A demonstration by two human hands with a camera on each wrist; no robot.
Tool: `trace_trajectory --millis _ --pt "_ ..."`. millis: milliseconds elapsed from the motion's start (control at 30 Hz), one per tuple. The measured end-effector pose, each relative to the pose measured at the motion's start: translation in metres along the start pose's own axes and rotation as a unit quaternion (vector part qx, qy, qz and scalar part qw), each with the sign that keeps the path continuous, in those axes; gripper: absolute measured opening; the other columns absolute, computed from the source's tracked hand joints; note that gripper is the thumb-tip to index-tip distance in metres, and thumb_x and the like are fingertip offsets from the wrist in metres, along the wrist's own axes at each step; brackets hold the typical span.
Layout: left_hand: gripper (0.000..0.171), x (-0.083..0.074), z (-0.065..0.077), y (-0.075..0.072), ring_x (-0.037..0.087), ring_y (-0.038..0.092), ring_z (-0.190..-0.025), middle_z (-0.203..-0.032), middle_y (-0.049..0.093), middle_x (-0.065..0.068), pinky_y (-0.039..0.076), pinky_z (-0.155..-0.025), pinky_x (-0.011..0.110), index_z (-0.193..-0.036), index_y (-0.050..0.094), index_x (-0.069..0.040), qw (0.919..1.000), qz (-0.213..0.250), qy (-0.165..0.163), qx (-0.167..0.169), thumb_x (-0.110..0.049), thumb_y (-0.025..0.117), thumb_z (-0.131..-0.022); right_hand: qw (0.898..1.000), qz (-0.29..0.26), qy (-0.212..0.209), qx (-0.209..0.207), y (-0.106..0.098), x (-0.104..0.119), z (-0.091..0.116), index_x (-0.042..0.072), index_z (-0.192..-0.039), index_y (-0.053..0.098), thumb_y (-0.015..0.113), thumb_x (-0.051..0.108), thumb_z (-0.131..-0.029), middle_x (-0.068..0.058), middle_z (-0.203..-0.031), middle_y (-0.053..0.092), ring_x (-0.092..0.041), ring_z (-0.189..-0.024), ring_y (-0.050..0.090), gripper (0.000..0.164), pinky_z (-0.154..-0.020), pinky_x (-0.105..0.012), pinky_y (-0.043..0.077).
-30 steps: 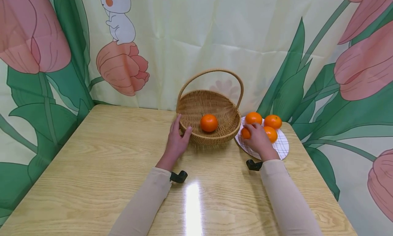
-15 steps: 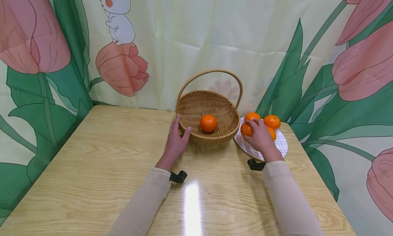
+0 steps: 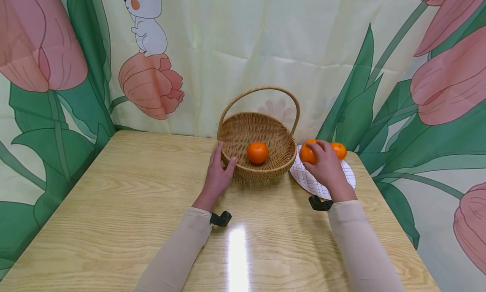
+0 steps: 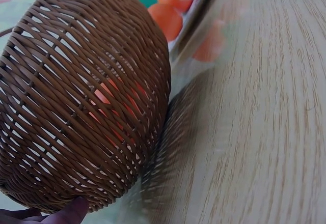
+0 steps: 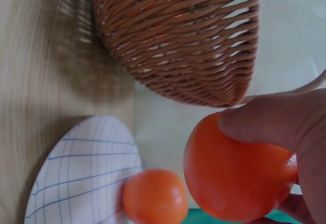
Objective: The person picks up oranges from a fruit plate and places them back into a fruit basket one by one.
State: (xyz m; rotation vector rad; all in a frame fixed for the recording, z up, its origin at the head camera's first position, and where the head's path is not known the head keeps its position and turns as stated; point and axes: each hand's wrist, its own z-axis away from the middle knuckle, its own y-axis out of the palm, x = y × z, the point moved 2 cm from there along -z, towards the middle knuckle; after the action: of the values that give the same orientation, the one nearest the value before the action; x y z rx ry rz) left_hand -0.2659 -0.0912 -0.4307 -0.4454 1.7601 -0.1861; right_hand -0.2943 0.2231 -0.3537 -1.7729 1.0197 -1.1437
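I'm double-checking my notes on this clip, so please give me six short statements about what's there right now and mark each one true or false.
1. The left hand touches the basket. True.
2. Three fruits lie in the basket. False: a single fruit shows inside it.
3. In the head view, the plate is to the right of the basket. True.
4. The right hand is empty. False: it holds another fruit.
5. The table has a wood-grain surface. True.
6. The plate is plain green. False: it is white with a grid of lines.
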Motion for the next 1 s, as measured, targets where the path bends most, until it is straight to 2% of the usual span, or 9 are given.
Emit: trace_trajectory --millis 400,633,833,1000 --pt "0.069 -0.001 0.001 -0.001 0.031 0.024 -0.147 -0.161 0.019 0.006 0.026 -0.116 0.055 -0.156 0.015 -0.031 1.0000 -0.001 -0.003 0.002 -0.047 0.049 -0.098 0.999 -0.005 -0.021 -0.035 -0.012 0.015 0.001 0.011 -0.134 0.052 0.074 0.016 -0.083 -0.023 -0.144 0.037 -0.046 -0.127 0.040 0.056 -0.092 -0.066 0.045" --pt "0.070 -0.001 0.002 -0.001 0.033 0.024 -0.147 -0.161 0.019 0.006 0.026 -0.116 0.056 -0.156 0.016 -0.027 1.0000 0.001 -0.006 0.004 -0.047 0.049 -0.098 0.997 -0.007 -0.042 -0.059 -0.014 0.024 0.001 0.011 -0.133 0.054 0.075 0.014 -0.082 -0.024 -0.143 0.038 -0.047 -0.125 0.042 0.056 -0.090 -0.066 0.046" --pt "0.069 -0.001 0.003 -0.001 0.033 0.024 -0.147 -0.162 0.017 0.007 0.026 -0.115 0.056 -0.155 0.014 -0.034 0.9999 -0.002 -0.012 0.006 -0.048 0.049 -0.098 0.995 -0.013 -0.064 -0.079 -0.016 0.032 0.002 0.009 -0.131 0.055 0.077 0.013 -0.080 -0.025 -0.141 0.040 -0.047 -0.124 0.043 0.056 -0.090 -0.065 0.047" --pt "0.069 -0.001 0.003 -0.001 0.033 0.023 -0.147 -0.161 0.018 0.008 0.026 -0.115 0.057 -0.155 0.014 -0.034 0.9999 -0.002 -0.012 0.006 -0.048 0.049 -0.098 0.992 -0.015 -0.079 -0.100 -0.019 0.038 0.001 0.010 -0.130 0.056 0.077 0.012 -0.079 -0.024 -0.140 0.041 -0.046 -0.123 0.044 0.055 -0.091 -0.063 0.047"
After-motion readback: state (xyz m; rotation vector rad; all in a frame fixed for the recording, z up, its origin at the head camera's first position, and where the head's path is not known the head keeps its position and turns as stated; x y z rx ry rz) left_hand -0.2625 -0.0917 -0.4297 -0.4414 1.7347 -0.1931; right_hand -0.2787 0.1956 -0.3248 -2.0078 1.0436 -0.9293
